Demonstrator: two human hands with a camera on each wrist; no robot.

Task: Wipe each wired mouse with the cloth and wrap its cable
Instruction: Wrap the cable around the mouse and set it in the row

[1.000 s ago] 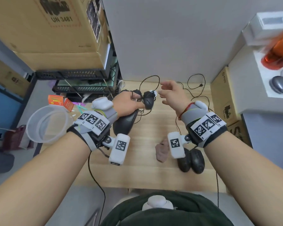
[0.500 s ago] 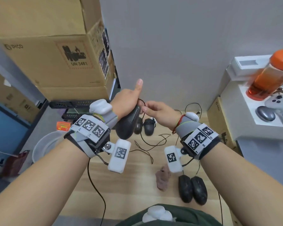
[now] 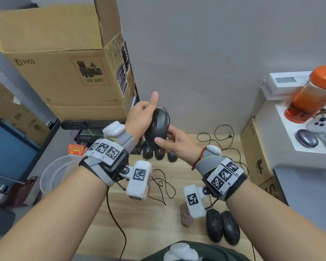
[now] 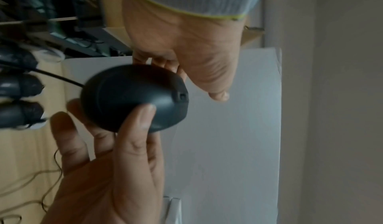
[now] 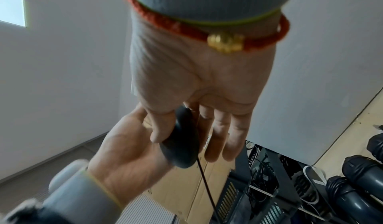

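My left hand holds a black wired mouse up in the air above the wooden table, thumb pointing straight up. My right hand pinches the mouse's lower end between thumb and fingers; the right wrist view shows its thumb lying on the mouse. The mouse's cable hangs down and loops loose on the table. A brownish cloth lies on the table, partly hidden by the right wrist camera. Two black mice lie near the front edge, three more at the back.
Large cardboard boxes stand at the back left, a clear plastic tub sits left of the table. At the right are a cardboard box and a white shelf with an orange bottle, a white controller and a grey mouse.
My left hand has lifted the black mouse from the table up in front of the wall. My right hand, free a second ago, now grips the mouse's lower end.
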